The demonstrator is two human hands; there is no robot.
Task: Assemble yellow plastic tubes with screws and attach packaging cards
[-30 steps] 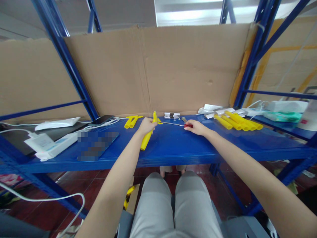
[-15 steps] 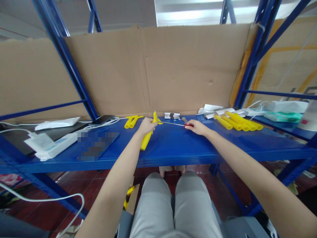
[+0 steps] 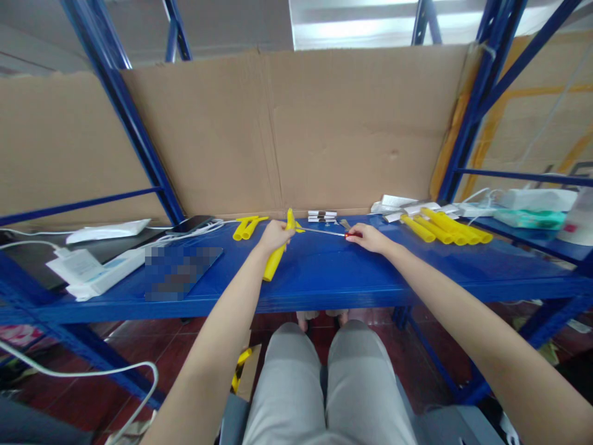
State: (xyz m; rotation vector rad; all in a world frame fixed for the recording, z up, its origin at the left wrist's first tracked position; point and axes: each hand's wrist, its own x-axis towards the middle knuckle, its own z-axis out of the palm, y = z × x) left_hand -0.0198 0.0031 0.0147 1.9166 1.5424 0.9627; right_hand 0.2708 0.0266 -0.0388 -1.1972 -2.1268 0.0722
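My left hand [image 3: 276, 235] is closed around a yellow plastic tool with a tubular handle [image 3: 275, 264], held tilted above the blue shelf. In my right hand [image 3: 367, 238] is a screwdriver [image 3: 324, 232] with a red handle and a long thin metal shaft. The shaft points left, and its tip meets the side of the yellow tool's upper part; the exact contact is too small to make out. Beyond my hands lie small white and dark packs [image 3: 322, 216] and a little metal piece [image 3: 344, 224].
Two yellow pieces [image 3: 245, 227] lie at the back left. Several yellow tubular handles [image 3: 445, 227] lie at the right, beside white packets [image 3: 398, 205]. A power strip [image 3: 106, 272] and a flat dark panel [image 3: 204, 262] occupy the left. Cardboard [image 3: 333, 130] closes off the back.
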